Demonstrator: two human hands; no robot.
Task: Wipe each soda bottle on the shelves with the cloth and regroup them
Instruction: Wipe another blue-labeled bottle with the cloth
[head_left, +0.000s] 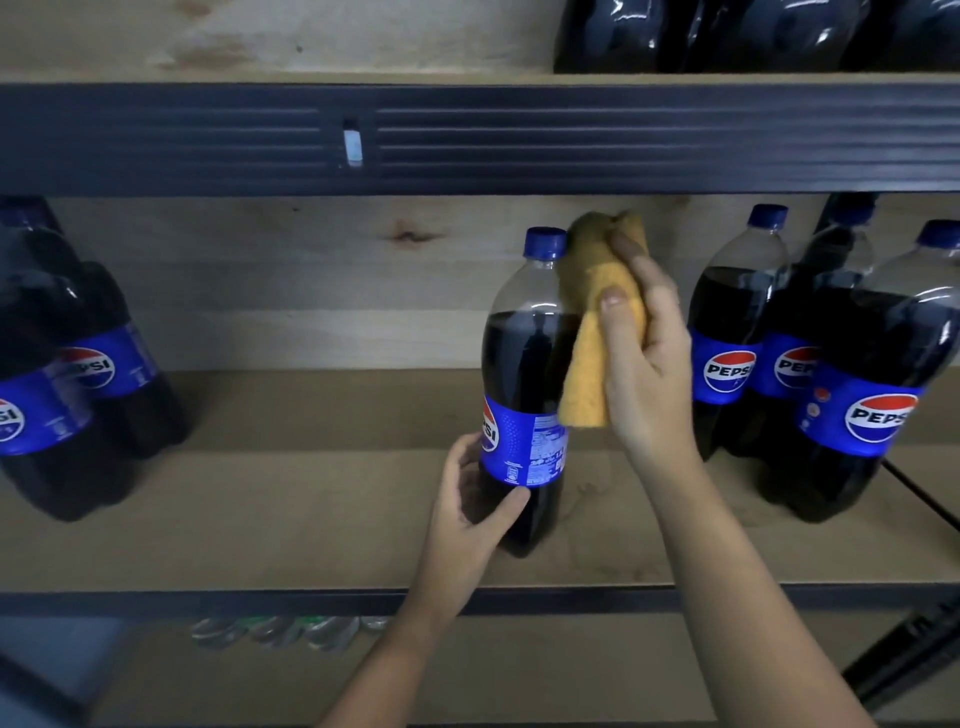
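Wiping a full soda bottle on the middle shelf.

The bottle (524, 395) stands upright mid-shelf (311, 519); the left hand (475, 512) wraps its lower body below the label, and the right hand (647, 364) pinches a folded yellow cloth (592, 332) against the shoulder at 2 o'clock from the label. Nearly full, it is probably heavy with smooth, slippery plastic; low on the body looks the safest hold. Other bottles (810, 364) cluster at 3 o'clock.
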